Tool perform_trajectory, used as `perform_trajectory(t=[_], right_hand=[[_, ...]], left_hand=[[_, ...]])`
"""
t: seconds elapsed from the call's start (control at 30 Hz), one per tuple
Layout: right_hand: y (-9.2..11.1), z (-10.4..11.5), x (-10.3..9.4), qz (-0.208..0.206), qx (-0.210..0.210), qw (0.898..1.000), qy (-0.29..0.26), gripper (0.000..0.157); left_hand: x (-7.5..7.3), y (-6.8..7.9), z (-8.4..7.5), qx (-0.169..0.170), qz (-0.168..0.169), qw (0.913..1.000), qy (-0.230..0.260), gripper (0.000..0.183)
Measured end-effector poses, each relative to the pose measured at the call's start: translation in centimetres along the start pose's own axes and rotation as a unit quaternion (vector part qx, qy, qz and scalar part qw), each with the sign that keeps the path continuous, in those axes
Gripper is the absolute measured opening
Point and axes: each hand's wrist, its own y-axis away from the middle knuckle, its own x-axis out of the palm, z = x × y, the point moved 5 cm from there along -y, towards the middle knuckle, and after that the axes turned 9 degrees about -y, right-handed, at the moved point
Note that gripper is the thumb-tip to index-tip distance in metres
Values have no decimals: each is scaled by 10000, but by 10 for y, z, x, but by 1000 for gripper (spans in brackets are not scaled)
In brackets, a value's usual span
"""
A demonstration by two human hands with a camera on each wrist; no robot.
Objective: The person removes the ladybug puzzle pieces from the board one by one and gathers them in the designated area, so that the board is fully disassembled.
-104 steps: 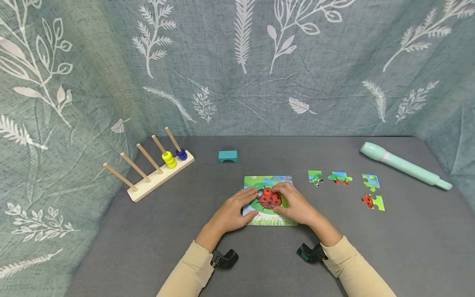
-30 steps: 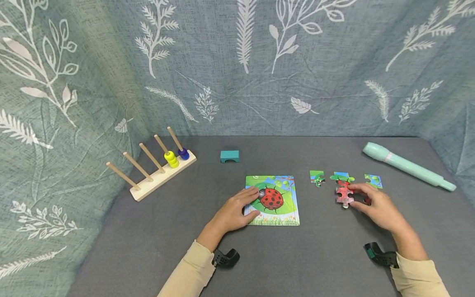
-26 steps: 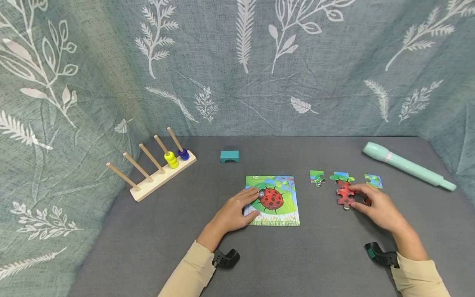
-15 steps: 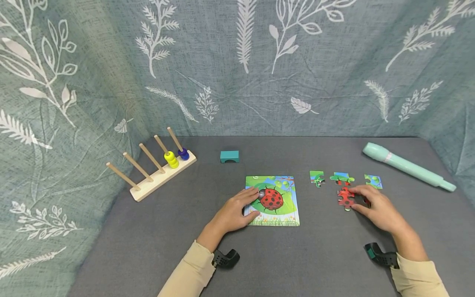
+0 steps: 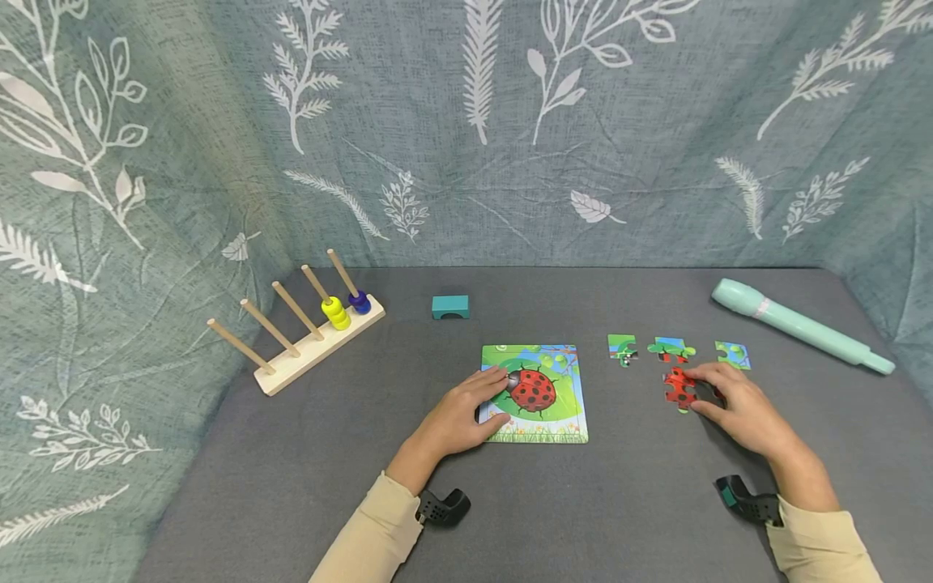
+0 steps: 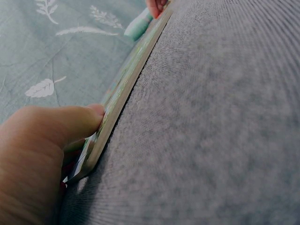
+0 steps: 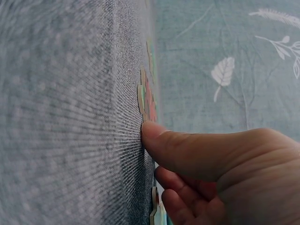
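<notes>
My left hand (image 5: 461, 413) rests on the left side of a square ladybug puzzle board (image 5: 564, 429), fingers over its picture and thumb near the lower edge. In the left wrist view the thumb (image 6: 79, 122) presses at the rim of the board (image 6: 119, 101). To the right, my right hand (image 5: 747, 409) pinches a red, black-spotted puzzle piece (image 5: 679, 387) by its right side, low over the table. The right wrist view has the thumb (image 7: 178, 145) against the edge of the pieces. Another puzzle piece (image 5: 719, 393) is mostly hidden under the right hand.
Loose puzzle pieces lie behind the right hand: a green one (image 5: 622, 346), a green-and-red one (image 5: 671, 350) and a blue-green one (image 5: 733, 355). A mint tube (image 5: 802, 325) lies at back right. A teal block (image 5: 450, 307) and a wooden peg stand (image 5: 309, 350) are farther left.
My right hand has moved from the puzzle board to the loose pieces, where a red puzzle piece appears in its fingers. That piece has tipped from tilted to flatter. The left hand stays put.
</notes>
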Motion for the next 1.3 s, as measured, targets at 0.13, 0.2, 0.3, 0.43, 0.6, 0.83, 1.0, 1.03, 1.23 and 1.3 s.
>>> perform_trajectory(t=[0.13,0.2,0.3,0.43,0.6,0.83,1.0,1.03,1.23,1.3], right_hand=[[-1,2,-1,-16,55,10000,-70,44],[-1,3,-2,-30,81,9998,-151,46],[-2,5,-2,4,129,9996,-254,49],[-3,8,-2,54,178,9992,-349,53],[-4,14,-2,-80,1,9993,-362,56],[-7,25,6,-18,-174,9974,-705,57],[-10,38,17,164,-268,9968,-730,56],[-11,40,20,225,-276,9967,-730,55],[-16,55,37,528,-347,9942,-871,56],[-19,60,42,606,-361,9927,-978,57]], left_hand=[[0,0,0,-47,4,10000,33,55],[0,1,1,-66,8,10000,34,55],[0,1,1,-87,21,10000,21,55],[0,0,0,-71,10,10000,38,55],[-1,0,0,-17,-23,10000,16,55],[-2,0,-1,40,-103,9999,27,55],[-3,-1,-2,24,-134,9999,79,55],[-3,-1,-2,22,-139,9999,88,56],[-3,0,-1,-8,-175,9998,127,60],[-4,0,0,4,-224,9997,108,61]])
